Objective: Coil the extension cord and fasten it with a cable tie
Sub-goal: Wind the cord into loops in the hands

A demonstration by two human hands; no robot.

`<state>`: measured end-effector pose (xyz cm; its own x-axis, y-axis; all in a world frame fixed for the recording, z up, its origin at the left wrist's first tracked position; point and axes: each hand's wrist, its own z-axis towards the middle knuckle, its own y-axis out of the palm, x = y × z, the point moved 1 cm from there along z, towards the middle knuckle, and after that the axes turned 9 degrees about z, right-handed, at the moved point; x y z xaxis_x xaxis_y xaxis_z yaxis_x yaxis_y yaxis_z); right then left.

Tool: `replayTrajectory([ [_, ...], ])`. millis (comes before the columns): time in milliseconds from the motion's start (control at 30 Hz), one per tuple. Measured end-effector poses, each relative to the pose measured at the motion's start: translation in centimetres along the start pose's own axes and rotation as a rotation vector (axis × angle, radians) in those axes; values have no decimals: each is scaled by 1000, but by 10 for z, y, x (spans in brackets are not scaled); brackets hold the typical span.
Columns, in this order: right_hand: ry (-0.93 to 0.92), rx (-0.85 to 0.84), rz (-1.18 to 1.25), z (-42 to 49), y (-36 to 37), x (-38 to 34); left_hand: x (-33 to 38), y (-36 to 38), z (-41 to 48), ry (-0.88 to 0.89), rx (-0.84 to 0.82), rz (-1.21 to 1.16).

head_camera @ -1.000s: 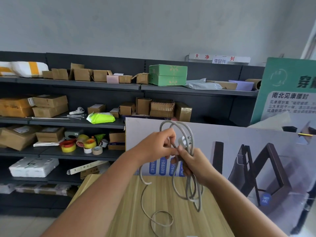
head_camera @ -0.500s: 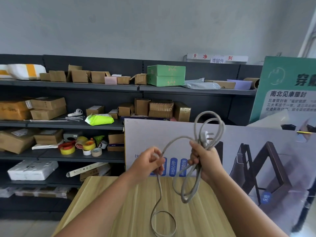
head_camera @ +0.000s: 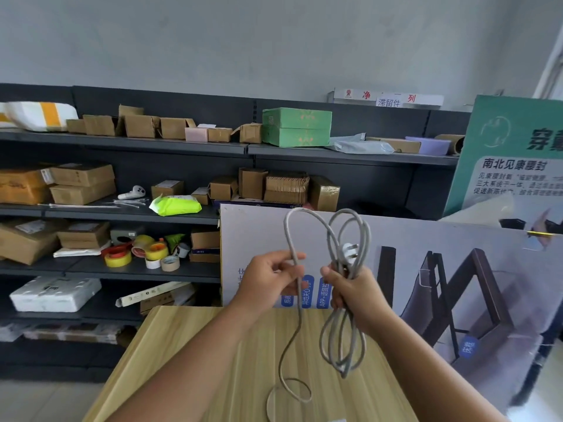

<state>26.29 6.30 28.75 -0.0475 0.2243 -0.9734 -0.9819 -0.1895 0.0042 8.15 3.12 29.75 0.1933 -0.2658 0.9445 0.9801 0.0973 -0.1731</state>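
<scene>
A grey extension cord hangs in several loops from my right hand, which is closed around the bundle above the wooden table. Its white plug pokes up just over that hand. My left hand pinches a fresh loop of the cord that arches high between both hands. From the left hand the free length drops to the table and curls near the front edge. White cable ties lie on the middle shelf at the left.
Dark shelving with cardboard boxes, tape rolls and a green packet fills the left and back. A printed board leans behind the table, and a green poster stands at the right.
My left hand has lifted a new loop up and brought it closer to the right hand. The right hand with the bundle has come slightly lower and nearer the middle.
</scene>
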Motion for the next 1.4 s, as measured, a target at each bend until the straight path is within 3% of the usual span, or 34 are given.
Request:
replayTrajectory([
  [167,12,-191,23,-9,24,9,20,15,12,84,92,336],
  [300,-46,-75,-56,-9,27,11,16,19,13,168,124,478],
  [400,7,32,196,-4,22,8,2,16,7,205,86,344],
  [500,43,90,440,1,12,-3,-33,15,-1,-20,-87,259],
  [633,0,114,670,6,3,-28,-97,27,-33,-358,-605,481],
  [700,-22,106,704,8,3,-38,-116,32,-44,-492,-677,525],
  [833,-50,76,704,7,7,-49,-129,46,-51,-666,-773,237],
  [967,-25,34,739,4,5,-52,-144,41,-51,-745,-631,-170],
  [1167,47,-34,678,2,-4,-43,-150,33,-36,-832,-92,-405],
  [1300,155,-56,483,1,-11,-24,-142,14,-19,-648,145,-334],
  [1400,225,-40,307,1,-17,-9,-117,3,-9,-467,193,-376],
])
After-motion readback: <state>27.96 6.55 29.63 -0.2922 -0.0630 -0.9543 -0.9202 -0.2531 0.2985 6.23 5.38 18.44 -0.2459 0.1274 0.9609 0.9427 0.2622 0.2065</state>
